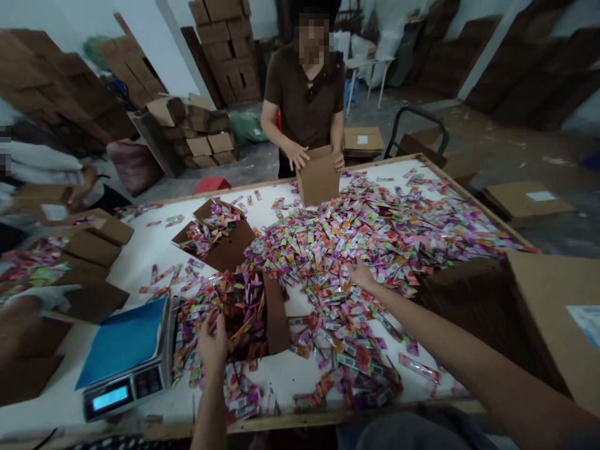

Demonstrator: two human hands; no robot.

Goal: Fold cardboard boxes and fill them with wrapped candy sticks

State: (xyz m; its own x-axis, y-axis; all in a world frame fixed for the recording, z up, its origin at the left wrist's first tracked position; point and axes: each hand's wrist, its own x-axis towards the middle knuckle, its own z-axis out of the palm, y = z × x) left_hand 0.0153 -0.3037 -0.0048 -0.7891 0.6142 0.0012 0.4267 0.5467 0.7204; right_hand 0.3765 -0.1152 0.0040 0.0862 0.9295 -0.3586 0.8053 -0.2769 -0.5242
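The heap of candy sachets [375, 231], too many to count, is lying under the right hand [360, 273], which is spreading flat on it, gripping nothing I can make out. The left hand [213, 340] is resting open-fingered on one sachet-filled carton [244, 312]; sweeping could be pushing strays off the near table edge [281, 420]. Two cartons, one scale [126, 356] left of it.

Your left hand [213, 340] rests on an open brown box [248, 309] full of bright packets. Your right hand [360, 274] reaches into the big packet pile [365, 231]. A scale [126, 356] sits just beside the box.
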